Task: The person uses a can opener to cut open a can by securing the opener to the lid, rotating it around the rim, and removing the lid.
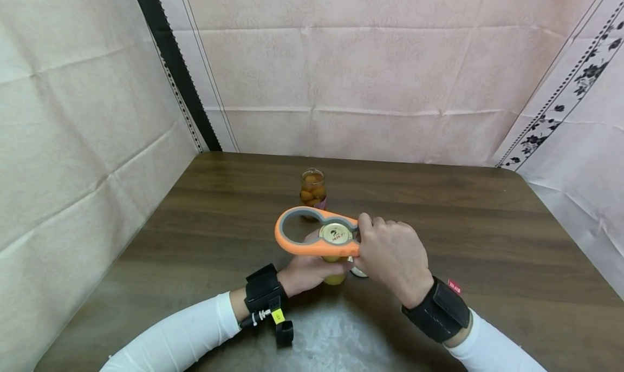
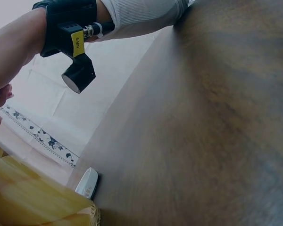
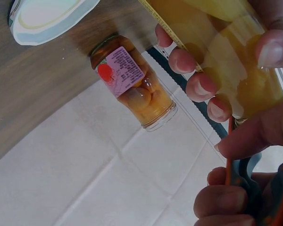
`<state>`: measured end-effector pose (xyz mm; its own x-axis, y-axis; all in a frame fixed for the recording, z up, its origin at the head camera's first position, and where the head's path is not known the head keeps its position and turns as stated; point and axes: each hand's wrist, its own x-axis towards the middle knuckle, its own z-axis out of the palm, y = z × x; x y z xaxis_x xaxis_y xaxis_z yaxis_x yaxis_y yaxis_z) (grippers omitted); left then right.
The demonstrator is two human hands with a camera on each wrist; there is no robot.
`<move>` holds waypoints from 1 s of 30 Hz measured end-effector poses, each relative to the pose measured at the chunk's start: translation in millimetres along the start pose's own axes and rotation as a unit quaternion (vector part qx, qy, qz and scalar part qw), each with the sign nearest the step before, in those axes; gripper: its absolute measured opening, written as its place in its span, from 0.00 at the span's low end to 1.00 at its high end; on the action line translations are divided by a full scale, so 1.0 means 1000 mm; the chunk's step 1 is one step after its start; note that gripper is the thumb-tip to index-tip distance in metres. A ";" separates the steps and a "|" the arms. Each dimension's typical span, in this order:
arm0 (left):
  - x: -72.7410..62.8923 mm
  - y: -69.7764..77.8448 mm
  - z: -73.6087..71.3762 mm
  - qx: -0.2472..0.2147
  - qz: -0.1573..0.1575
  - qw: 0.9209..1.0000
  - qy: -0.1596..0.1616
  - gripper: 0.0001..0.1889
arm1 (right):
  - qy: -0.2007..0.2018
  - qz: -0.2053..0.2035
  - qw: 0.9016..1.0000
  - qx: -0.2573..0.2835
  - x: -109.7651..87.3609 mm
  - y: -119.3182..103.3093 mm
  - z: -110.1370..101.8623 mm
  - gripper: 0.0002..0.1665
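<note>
My left hand (image 1: 303, 274) grips a glass jar of yellow fruit (image 1: 334, 280) over the table, its fingertips (image 3: 201, 87) curled round the glass in the right wrist view. In my right hand (image 1: 394, 253) is the handle end of an orange and grey jar opener (image 1: 312, 248). One ring of the opener encircles the jar's gold lid (image 1: 335, 233); the larger ring points left and holds nothing. The left wrist view shows part of the same jar (image 2: 33, 193) up close, with the left fingers mostly hidden.
Behind the hands stands a lidless glass jar of brownish-orange fruit (image 1: 312, 190) with a pink label (image 3: 122, 70). A loose white-lined lid (image 1: 359, 273) lies on the wooden table (image 1: 234, 215), just right of the held jar. Pale cloth (image 1: 365, 79) hangs around the table.
</note>
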<state>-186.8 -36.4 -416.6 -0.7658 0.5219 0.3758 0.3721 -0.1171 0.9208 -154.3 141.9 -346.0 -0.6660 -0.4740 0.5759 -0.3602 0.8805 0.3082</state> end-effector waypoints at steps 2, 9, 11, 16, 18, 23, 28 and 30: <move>0.000 0.001 -0.001 0.000 -0.004 1.000 -0.002 0.31 | -0.002 0.000 1.000 0.003 0.001 0.000 0.000 0.15; 0.001 0.001 -0.005 0.040 0.014 0.999 -0.016 0.35 | -0.014 -0.003 1.000 0.010 0.002 0.002 0.001 0.15; 0.002 0.001 -0.006 0.046 0.018 0.999 -0.020 0.35 | -0.017 -0.002 1.000 0.015 0.003 0.003 0.001 0.15; 0.002 0.001 -0.008 0.054 0.003 0.998 -0.028 0.33 | -0.024 0.000 0.999 0.027 0.004 0.004 0.002 0.14; 0.001 0.001 -0.008 0.058 -0.001 0.998 -0.031 0.33 | -0.023 0.000 0.999 0.029 0.004 0.004 0.002 0.14; 0.001 0.000 -0.010 0.062 -0.004 0.997 -0.038 0.34 | -0.019 -0.004 0.999 0.029 0.004 0.005 0.003 0.13; 0.002 -0.001 -0.012 0.079 0.015 0.996 -0.043 0.34 | -0.025 -0.010 0.999 0.027 0.004 0.007 0.004 0.14; 0.003 -0.001 -0.012 0.084 0.017 0.995 -0.044 0.33 | -0.028 -0.015 0.999 0.028 0.004 0.008 0.004 0.14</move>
<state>-195.6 -45.2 -415.5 -0.7052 0.5928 0.3888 0.4849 0.0032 0.8746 -162.7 146.6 -344.4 -0.6899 -0.5000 0.5235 -0.4142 0.8657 0.2810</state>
